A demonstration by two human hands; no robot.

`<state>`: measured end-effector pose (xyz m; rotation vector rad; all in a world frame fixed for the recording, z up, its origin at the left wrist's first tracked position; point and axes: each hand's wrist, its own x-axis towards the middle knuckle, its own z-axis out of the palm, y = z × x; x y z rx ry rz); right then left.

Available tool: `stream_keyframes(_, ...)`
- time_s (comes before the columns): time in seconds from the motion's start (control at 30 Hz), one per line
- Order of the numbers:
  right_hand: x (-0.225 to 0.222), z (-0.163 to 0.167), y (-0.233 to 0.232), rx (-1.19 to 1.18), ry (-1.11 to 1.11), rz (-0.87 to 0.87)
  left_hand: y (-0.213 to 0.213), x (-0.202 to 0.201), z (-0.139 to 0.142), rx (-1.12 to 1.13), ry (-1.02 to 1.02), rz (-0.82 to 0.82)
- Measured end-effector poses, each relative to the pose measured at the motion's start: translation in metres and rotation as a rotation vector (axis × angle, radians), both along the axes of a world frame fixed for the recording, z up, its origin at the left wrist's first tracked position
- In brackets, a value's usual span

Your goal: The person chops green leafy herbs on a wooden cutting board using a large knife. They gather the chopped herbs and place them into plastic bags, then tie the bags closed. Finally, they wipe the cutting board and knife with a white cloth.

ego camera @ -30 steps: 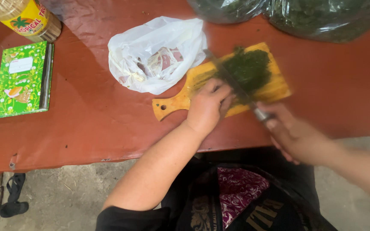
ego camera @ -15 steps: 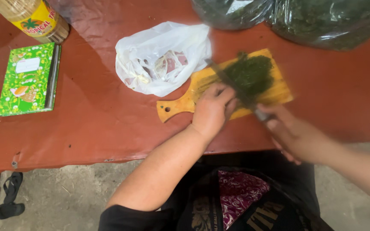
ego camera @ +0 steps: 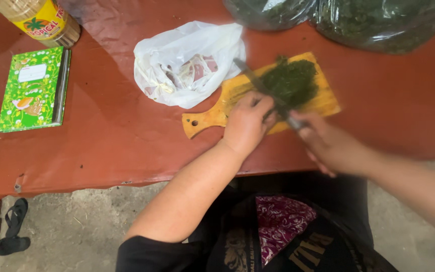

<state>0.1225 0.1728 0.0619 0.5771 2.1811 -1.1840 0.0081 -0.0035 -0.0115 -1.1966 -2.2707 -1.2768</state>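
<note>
Reddish-brown table (ego camera: pixel 106 136) fills the upper part of the head view, w/ grey concrete floor (ego camera: pixel 76 231) below its front edge.

On the table, right of centre, lies a yellow wooden cutting board (ego camera: pixel 212 117), handle w/ a hole pointing to the left. A pile of chopped dark green herbs (ego camera: pixel 292 80) sits on the middle of the board.

Left hand (ego camera: pixel 247 123) rests on the board at its near edge, fingers curled and pressed down, just beside the herbs; it holds nothing that I can see. Right hand (ego camera: pixel 331 143) is closed around the handle of a knife (ego camera: pixel 258 83), near the table's front edge. The blade goes diagonally up-left across the board, along the left side of the herb pile, and looks to touch it.

Behind the board, touching its far left part, is a white plastic bag (ego camera: pixel 187 63) w/ some reddish packets inside. At the top edge are two clear bags of greens (ego camera: pixel 373 22), partly cut off. Far left lies a green notebook (ego camera: pixel 32 89), and above it a plastic bottle w/ yellow label (ego camera: pixel 39 20). On the floor, bottom left, is a black sandal (ego camera: pixel 12 234).
</note>
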Motion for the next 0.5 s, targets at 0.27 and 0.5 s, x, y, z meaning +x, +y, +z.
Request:
stream_keyframes(0.27,-0.006,-0.009,0.001,-0.013,0.024,-0.059,-0.003,-0.001,0.004,0.023,0.011,-0.101)
stream_keyframes(0.5,-0.011,0.001,0.021,0.004,0.139,-0.057,0.004,-0.003,0.015,0.009,-0.059,-0.005)
